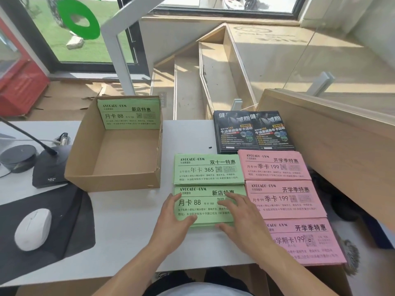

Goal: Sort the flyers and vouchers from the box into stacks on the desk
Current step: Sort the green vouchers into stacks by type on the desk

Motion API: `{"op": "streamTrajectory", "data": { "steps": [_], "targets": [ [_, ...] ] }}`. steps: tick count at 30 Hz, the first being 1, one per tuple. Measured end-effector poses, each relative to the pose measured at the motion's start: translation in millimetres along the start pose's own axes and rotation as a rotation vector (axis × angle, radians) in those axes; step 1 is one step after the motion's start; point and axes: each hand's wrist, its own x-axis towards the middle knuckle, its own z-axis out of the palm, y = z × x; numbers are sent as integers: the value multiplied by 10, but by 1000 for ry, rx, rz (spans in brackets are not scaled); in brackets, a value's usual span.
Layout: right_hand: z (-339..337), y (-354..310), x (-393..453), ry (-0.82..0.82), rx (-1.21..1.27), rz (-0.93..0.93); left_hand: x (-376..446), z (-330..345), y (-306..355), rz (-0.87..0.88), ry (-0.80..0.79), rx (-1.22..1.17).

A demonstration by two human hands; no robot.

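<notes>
- Both hands lie on the near green stack (198, 208), close to the front edge of the desk (128, 231).
- The left hand (174, 218) rests at the left end of this stack, fingers straight along the short edge, thumb flat on the top sheet.
- The right hand (241, 218) lies flat on the right part of the same stack, fingers spread and pointing away from the person, thumb at the near edge. Neither hand holds anything.
- Just behind this stack, touching it, lies a second green stack (208, 168).
- Three pink stacks stand in a column along the right edge of the desk: the far one (274, 165), the middle one (285, 198) and the near one (303, 242), which reaches the front right corner.
- At the back right of the desk, behind the far pink stack, lie black flyers (254, 130), two side by side.
- The box (115, 146) stands open at the back middle of the desk, left of the stacks. Inside it, green vouchers (129, 114) lean upright against the far wall; the floor of the box is bare.
- On the left part of the desk lie a white mouse (33, 228) on a black pad (70, 231), and behind them a microphone base (50, 167).
</notes>
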Motion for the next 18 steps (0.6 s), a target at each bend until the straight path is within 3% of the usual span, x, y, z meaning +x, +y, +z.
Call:
{"op": "streamTrajectory", "data": {
  "steps": [11, 18],
  "targets": [
    [-53, -118, 102, 17, -73, -17, -49, -24, -136, 220, 152, 139],
    [-186, -473, 473, 128, 68, -118, -34, -402, 280, 612, 352, 79]
  ]
}}
